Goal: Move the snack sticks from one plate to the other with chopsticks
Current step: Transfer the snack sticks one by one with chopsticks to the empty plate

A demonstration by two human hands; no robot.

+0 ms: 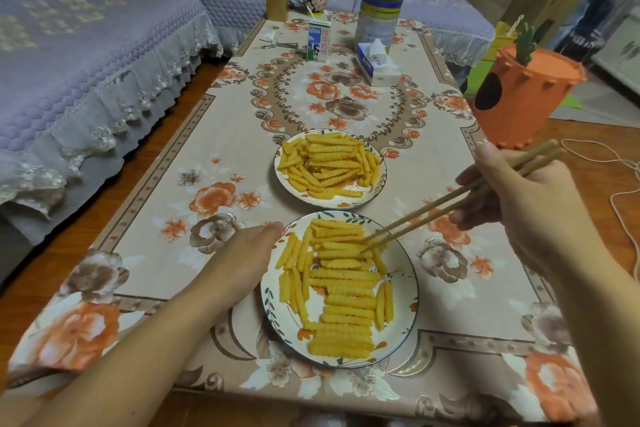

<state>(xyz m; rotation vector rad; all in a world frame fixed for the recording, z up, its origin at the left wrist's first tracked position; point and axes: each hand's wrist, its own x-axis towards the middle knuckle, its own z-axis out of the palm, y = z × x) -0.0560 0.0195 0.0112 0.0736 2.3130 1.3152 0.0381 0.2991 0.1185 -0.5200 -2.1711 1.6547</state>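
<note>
Right hand: you are gripping the chopsticks, tips closing on a stick, lower centre plate.
Left hand: lying flat, holding nothing.
Sticks: likely light, brittle; pinch mid-length, gently.

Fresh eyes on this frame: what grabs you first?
Two plates of yellow crinkle-cut snack sticks mid-table: the near plate neatly rowed, the far plate heaped. The right hand holds chopsticks, tips among the near plate's sticks; the left hand rests at its left rim. An orange carrot-shaped bin stands off the table's right edge.
</note>
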